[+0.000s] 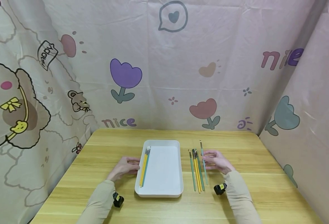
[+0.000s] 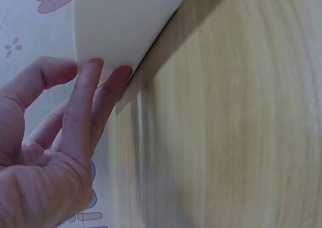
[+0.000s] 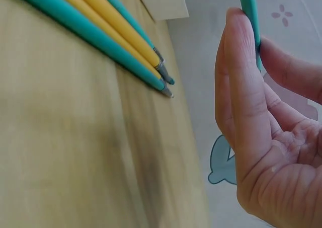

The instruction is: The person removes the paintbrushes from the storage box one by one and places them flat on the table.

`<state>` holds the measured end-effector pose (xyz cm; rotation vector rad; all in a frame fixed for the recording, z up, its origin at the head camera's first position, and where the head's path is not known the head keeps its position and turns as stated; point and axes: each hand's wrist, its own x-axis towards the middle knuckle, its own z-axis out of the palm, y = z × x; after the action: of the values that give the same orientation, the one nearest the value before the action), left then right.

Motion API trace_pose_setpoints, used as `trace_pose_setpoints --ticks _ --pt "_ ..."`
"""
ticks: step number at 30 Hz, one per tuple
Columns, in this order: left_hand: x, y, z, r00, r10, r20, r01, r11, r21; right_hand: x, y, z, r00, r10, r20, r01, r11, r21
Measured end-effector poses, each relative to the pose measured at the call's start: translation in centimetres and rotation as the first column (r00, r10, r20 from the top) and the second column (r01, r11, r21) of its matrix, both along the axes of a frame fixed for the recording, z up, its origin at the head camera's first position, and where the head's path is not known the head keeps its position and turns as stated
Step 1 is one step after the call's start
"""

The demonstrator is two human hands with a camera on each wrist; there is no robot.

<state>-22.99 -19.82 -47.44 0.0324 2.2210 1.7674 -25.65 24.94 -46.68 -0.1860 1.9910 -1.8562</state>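
A white tray lies on the wooden table, with several yellow and teal paintbrushes along its left side. My left hand is at the tray's left edge. In the left wrist view, its extended fingers touch the outer wall and the thumb tip is at the rim. My right hand pinches a thin teal paintbrush between thumb and fingers, bristles pointing away from me. Just left of that hand lies a row of several teal and yellow paintbrushes, right of the tray.
The wooden table ends at a printed curtain at the back, with more curtain on both sides. A small black camera sits on each wrist, the left one near the tray's front left corner.
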Motion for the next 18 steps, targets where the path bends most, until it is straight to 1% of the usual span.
trace_pose_setpoints --ticks 8,18 --pt "0.1 0.0 0.0 1.000 -0.019 -0.001 0.019 1.000 0.017 0.2 0.6 -0.7 1.000 0.017 0.013 -0.017 1.000 0.016" --pt "0.1 -0.1 0.0 1.000 -0.027 -0.010 0.027 1.000 0.014 -0.2 0.4 -1.7 0.999 -0.015 0.047 0.014 1.000 0.022"
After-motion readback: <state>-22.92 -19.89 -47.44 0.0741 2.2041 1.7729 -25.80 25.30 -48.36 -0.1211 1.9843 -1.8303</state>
